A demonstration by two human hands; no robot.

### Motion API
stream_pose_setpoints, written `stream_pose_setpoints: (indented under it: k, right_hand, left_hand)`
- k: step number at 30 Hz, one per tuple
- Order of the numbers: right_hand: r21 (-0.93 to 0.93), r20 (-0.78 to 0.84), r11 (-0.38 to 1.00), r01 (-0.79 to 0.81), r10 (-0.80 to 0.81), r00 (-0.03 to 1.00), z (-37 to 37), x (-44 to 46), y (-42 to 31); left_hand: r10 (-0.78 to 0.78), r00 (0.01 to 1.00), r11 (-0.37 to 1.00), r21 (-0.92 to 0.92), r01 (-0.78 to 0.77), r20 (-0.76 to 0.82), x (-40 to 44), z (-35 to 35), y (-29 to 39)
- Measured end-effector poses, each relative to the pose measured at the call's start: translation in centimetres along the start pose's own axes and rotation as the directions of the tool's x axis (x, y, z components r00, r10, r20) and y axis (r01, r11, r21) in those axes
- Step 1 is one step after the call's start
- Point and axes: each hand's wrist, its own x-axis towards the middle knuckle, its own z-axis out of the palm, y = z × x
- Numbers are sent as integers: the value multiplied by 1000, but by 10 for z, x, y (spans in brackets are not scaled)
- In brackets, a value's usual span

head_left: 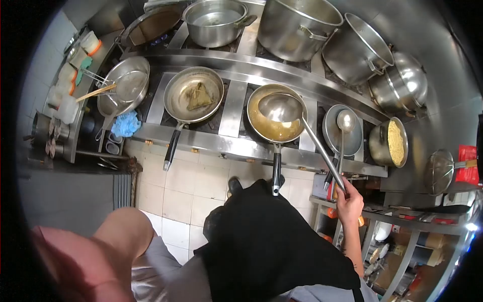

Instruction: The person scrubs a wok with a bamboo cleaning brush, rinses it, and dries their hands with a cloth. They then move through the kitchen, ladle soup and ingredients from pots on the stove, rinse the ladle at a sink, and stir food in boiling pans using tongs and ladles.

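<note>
A: Grip?
B: Your right hand [349, 204] grasps the ladle [280, 107]. Left hand out of view; can't tell.
A: Bowl?
B: One o'clock from centre, at the pan [252, 111]. Move it gently, inside the rim.

The right grip [349, 202] holds a ladle [280, 106] at a pan [252, 115].

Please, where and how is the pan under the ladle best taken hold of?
The pan seems best gripped by its black handle, from the near side: it sticks out past the stove's front edge toward the apron, while the ladle slants away to the right.
</note>
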Motion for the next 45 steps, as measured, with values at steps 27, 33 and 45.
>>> stream_pose_setpoints:
  k: [27, 33, 45]
  right_hand:
    - [249, 182, 896, 367, -416, 891, -320, -19, -108]
    - [158, 390, 864, 478, -499, 774, -332, 12, -148]
    - [109, 515, 837, 536, -508, 690, -326, 31, -159]
  left_hand:
    - [218, 966, 934, 316, -165, -141, 35, -40, 43]
    - [275, 948, 894, 406, -191, -160, 31, -56, 53]
    - [277, 948, 853, 495, -167, -157, 28, -77, 80]
